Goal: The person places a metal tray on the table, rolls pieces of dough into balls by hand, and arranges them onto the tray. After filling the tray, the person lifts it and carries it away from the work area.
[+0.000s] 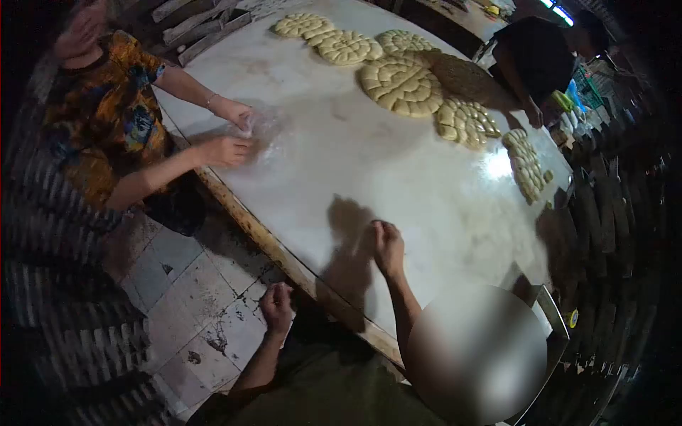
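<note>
My left hand [277, 307] is closed, held low beside the table's near edge and above the tiled floor. Its curled fingers hide whatever is inside, if anything. Over the pale table [312, 206] my right hand [388, 247] hovers with its fingers curled in; nothing can be made out in it. Its shadow falls on the surface to its left. Farther back lie round, scored slabs of dough [401, 86], apart from both hands. Smaller dough pieces in clusters [467, 123] and a long strip of them [526, 165] lie toward the right.
Across the left edge, a person in a patterned shirt [114, 128] handles clear plastic film [266, 135]. Another person in dark clothes [536, 57] leans at the far right. A blurred round shape [477, 355] covers the lower right. Metal trays [206, 28] stand at the back left.
</note>
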The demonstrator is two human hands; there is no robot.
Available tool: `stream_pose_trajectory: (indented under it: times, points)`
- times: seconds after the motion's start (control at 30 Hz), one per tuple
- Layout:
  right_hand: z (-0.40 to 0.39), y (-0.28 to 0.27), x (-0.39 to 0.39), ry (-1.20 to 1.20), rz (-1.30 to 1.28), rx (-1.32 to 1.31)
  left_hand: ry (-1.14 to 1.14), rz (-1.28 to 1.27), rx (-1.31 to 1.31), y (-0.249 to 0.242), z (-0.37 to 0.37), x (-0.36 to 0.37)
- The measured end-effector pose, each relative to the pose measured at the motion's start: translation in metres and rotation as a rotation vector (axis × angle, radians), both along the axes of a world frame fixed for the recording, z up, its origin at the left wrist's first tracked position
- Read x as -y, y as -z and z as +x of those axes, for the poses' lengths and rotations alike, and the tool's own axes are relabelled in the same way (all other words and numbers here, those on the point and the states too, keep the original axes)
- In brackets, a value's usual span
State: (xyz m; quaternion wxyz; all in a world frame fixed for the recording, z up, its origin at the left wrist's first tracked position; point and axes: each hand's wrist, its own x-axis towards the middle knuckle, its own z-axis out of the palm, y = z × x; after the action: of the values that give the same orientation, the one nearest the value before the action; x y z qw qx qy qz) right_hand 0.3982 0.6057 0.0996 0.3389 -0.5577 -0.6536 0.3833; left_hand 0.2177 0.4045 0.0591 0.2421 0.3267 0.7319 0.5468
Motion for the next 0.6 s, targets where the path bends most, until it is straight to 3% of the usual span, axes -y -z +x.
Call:
stream_pose_trajectory:
  times: [0.03,0.07,0.1,0.13,0.17,0.2,0.27,0.4,0.43,0.5,0.53,0.57,0.6]
  points:
    - [-0.01,0.013,0.007,-0.104,0.096,0.27,0.015,0.023,0.024,-0.011,-0.005,-0.019]
    - [-0.001,0.075,0.029,-0.213,0.205,0.351,0.036,0.023,0.031,-0.017,-0.018,-0.037]
    - [0.005,0.08,0.067,-0.091,0.269,0.306,0.12,0.012,0.076,-0.02,-0.025,-0.053]
    - [0.026,0.081,0.094,-0.231,0.252,0.493,0.206,0.004,0.122,-0.023,-0.032,-0.068]
    - [0.043,0.068,0.116,-0.211,0.254,0.548,0.281,-0.057,0.069,-0.025,-0.047,-0.082]
    - [0.068,0.063,0.124,-0.198,0.215,0.605,0.3,0.067,0.103,-0.024,-0.056,-0.098]
    - [0.104,0.099,0.11,-0.012,0.323,0.622,0.331,0.165,0.158,-0.024,-0.07,-0.117]
    - [0.017,0.044,0.023,0.171,0.365,0.538,0.461,0.172,0.16,-0.034,-0.055,-0.14]
    - [0.007,0.045,0.023,0.164,0.341,0.46,0.508,0.247,0.166,-0.03,-0.046,-0.146]
    - [0.03,0.086,0.077,0.076,0.33,0.382,0.668,0.08,0.131,-0.046,-0.035,-0.145]
    - [0.042,0.106,0.105,0.032,0.321,0.341,0.734,0.169,0.102,-0.044,-0.033,-0.146]
    - [0.048,0.057,0.113,-0.059,0.413,0.45,0.759,0.177,0.117,-0.049,-0.032,-0.146]
    - [0.082,0.074,0.122,-0.001,0.351,0.505,0.76,0.147,0.103,-0.045,-0.033,-0.145]
